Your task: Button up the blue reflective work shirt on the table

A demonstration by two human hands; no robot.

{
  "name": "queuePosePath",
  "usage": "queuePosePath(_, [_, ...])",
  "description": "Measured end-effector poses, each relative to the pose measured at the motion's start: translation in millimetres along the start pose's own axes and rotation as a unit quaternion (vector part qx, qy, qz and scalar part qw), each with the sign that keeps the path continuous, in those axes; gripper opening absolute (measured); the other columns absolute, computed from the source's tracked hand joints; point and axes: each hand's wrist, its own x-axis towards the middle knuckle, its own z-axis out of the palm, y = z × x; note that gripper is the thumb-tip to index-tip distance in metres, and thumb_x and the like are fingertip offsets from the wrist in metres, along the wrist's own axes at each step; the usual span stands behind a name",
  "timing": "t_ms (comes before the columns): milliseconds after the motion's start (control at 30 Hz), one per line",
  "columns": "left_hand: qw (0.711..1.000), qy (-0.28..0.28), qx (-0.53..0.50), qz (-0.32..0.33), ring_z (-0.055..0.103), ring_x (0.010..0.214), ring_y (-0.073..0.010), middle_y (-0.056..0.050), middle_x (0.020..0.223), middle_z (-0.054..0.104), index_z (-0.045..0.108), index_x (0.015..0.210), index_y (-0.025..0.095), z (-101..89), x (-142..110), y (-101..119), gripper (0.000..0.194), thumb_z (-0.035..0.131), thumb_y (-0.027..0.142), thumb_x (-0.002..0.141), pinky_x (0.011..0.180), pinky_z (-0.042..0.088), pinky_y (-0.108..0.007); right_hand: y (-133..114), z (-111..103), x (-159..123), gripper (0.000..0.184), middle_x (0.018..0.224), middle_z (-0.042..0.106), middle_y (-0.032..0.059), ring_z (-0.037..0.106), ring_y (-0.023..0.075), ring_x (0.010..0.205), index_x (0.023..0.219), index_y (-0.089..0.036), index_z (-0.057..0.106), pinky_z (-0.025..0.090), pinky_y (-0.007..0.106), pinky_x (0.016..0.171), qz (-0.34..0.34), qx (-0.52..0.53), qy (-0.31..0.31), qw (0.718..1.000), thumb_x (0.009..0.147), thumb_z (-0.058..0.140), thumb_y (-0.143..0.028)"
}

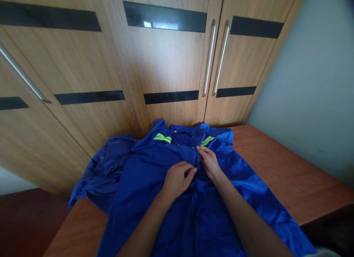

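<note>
A blue work shirt (pixel 143 175) with yellow-green reflective patches at the shoulders lies spread front-up on a wooden table (pixel 290 175), collar away from me. My left hand (pixel 177 179) is closed, pinching the left edge of the shirt's button placket near the chest. My right hand (pixel 208 161) is closed too, fingers pinching the right edge of the placket just above. The two hands sit close together over the shirt's middle. A button shows on the fabric just below them.
A wardrobe (pixel 166 65) with wooden doors, black glass strips and metal handles stands right behind the table. A pale wall (pixel 318 83) rises at the right. One shirt sleeve (pixel 105 172) bunches and hangs over the table's left edge.
</note>
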Motion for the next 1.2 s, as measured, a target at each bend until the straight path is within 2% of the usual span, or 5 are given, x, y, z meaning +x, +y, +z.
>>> queuePosePath(200, [0.987, 0.138, 0.081, -0.005, 0.059, 0.097, -0.0208, -0.007, 0.098, 0.067, 0.066, 0.096, 0.02, -13.5, 34.8, -1.3, 0.02, 0.048, 0.021, 0.089, 0.09, 0.043, -0.032, 2.0, 2.2, 0.0, 0.04, 0.061, 0.057, -0.0043, 0.048, 0.0113, 0.053, 0.08, -0.021, 0.062, 0.037, 0.023, 0.051, -0.008, 0.012, -0.024, 1.0, 0.058, 0.077, -0.05])
queuePosePath(467, [0.979, -0.036, 0.188, -0.073, 0.065, 0.085, -0.0239, -0.007, 0.087, 0.071, 0.072, 0.085, 0.023, -5.9, 81.7, -11.0, 0.021, 0.053, 0.032, 0.085, 0.076, 0.045, -0.033, 10.4, -1.1, 6.5, 0.033, 0.069, 0.066, -0.0019, 0.051, 0.0114, 0.053, 0.083, -0.02, 0.067, 0.038, 0.024, 0.052, 0.016, 0.057, -0.031, 0.998, 0.058, 0.077, -0.039])
queuePosePath(667, [0.976, -0.069, 0.184, -0.095, 0.067, 0.077, -0.0225, -0.006, 0.078, 0.072, 0.071, 0.078, 0.023, -2.8, 70.0, -18.5, 0.02, 0.055, 0.034, 0.082, 0.067, 0.046, -0.028, 11.2, 2.1, 9.9, 0.039, 0.062, 0.063, -0.0032, 0.049, 0.0115, 0.051, 0.084, -0.019, 0.068, 0.036, 0.024, 0.049, 0.042, 0.046, 0.019, 0.998, 0.052, 0.081, -0.038])
queuePosePath(867, [0.962, -0.144, 0.194, -0.126, 0.068, 0.072, -0.0258, -0.009, 0.071, 0.071, 0.07, 0.066, 0.023, -8.2, 55.7, -11.3, 0.009, 0.063, 0.027, 0.07, 0.066, 0.048, -0.031, 6.4, 2.6, 8.7, 0.037, 0.059, 0.061, -0.0042, 0.045, 0.0093, 0.047, 0.082, -0.019, 0.068, 0.034, 0.023, 0.047, 0.047, 0.049, 0.023, 0.997, 0.052, 0.08, -0.036])
queuePosePath(1200, [0.952, -0.183, 0.187, -0.16, 0.068, 0.07, -0.03, -0.014, 0.07, 0.07, 0.065, 0.056, 0.019, -6.6, 44.9, -11.7, 0.006, 0.067, 0.022, 0.061, 0.062, 0.048, -0.034, 2.4, 5.4, 4.8, 0.035, 0.054, 0.056, -0.0063, 0.045, 0.0079, 0.047, 0.081, -0.018, 0.067, 0.034, 0.021, 0.048, 0.063, 0.041, 0.019, 0.997, 0.051, 0.079, -0.033])
